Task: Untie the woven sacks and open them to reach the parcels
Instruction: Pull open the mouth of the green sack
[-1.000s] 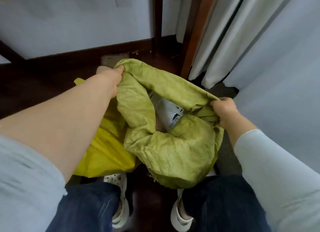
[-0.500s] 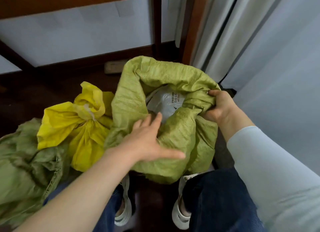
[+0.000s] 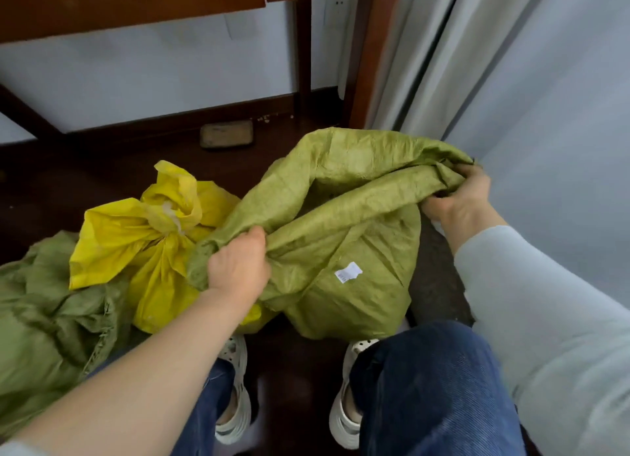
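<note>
1. Near edge: jeans (image 3: 426, 387) and pale clogs (image 3: 235, 384); both forearms cut off by the frame, right one in a light sleeve (image 3: 545, 319).
2. Left hand (image 3: 238, 268) clenched on a fold of the green sack (image 3: 341, 244); fingers buried in the cloth.
3. Right hand (image 3: 460, 199) grips the sack's bunched rim at its far right. Sack stands on the floor just ahead of the feet; mouth dark, contents not visible.
4. White label (image 3: 347, 273) on the sack front; print too small to read.
5. Yellow sack (image 3: 143, 237) just left, neck tied; a second green sack (image 3: 44, 319) cut off at left.
6. Dark wood floor (image 3: 102, 176); flat block (image 3: 226, 134) by the skirting, unclear what.
7. Beyond: wooden table legs (image 3: 358, 63), white wall, grey curtain (image 3: 443, 63).
</note>
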